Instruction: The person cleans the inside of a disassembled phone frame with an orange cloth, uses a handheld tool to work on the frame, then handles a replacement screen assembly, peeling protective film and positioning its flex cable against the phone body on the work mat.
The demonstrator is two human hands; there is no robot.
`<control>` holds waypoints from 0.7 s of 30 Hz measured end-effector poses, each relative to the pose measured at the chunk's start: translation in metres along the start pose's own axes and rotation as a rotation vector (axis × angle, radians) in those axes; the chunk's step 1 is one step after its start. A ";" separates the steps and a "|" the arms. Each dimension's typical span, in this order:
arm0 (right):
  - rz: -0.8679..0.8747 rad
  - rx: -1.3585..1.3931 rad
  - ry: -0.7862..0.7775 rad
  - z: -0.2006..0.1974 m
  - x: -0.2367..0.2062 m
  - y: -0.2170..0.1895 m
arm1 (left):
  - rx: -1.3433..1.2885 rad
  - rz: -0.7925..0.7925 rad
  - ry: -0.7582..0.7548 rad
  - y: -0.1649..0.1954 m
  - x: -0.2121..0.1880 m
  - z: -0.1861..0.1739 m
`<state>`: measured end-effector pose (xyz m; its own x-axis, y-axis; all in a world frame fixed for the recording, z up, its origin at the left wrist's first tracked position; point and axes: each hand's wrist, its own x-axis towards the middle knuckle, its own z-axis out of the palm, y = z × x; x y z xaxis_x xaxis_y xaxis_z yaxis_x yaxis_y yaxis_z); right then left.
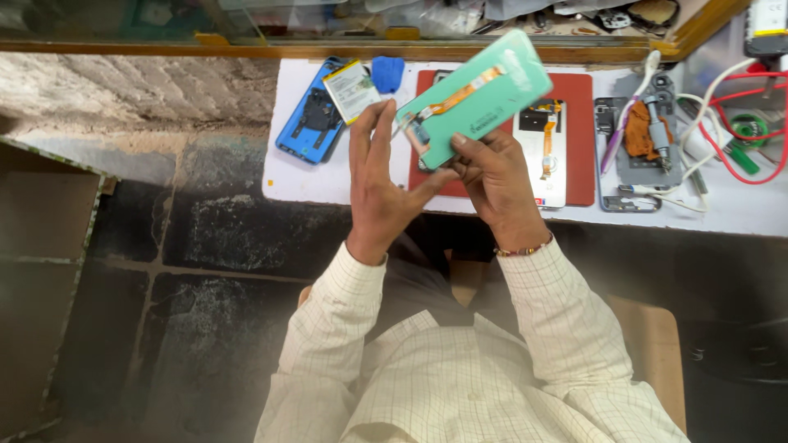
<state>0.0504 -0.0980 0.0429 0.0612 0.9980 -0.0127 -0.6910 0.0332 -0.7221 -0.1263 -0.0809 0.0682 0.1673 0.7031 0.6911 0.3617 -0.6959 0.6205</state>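
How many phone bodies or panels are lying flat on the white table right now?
3: a blue phone shell at the left, a white panel on the red mat, and a grey frame at the right. Clutter may hide more.

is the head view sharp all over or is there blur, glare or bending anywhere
Head view: even daylight, green panel and hands sharp; hazy soft blur over the shirt at the bottom; mild sheen on the panel's upper end; wide-lens bending curves the white table edge.

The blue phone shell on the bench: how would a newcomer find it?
Start at the white worktop and go to its left end. The blue phone shell lies there open side up, left of the red mat. It is the only bright blue casing.
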 end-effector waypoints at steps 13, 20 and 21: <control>-0.479 -0.169 0.203 0.005 -0.040 -0.010 | -0.100 -0.104 0.106 0.037 -0.007 0.049; -0.610 -0.387 0.188 0.012 -0.050 -0.010 | -0.166 -0.167 0.099 0.044 -0.004 0.055; -0.614 -0.419 0.196 0.012 -0.052 -0.011 | -0.167 -0.163 0.099 0.044 -0.004 0.056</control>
<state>0.0461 -0.1495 0.0595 0.4995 0.7782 0.3808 -0.1632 0.5162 -0.8408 -0.0600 -0.1063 0.0715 0.0255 0.7959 0.6048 0.2189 -0.5948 0.7735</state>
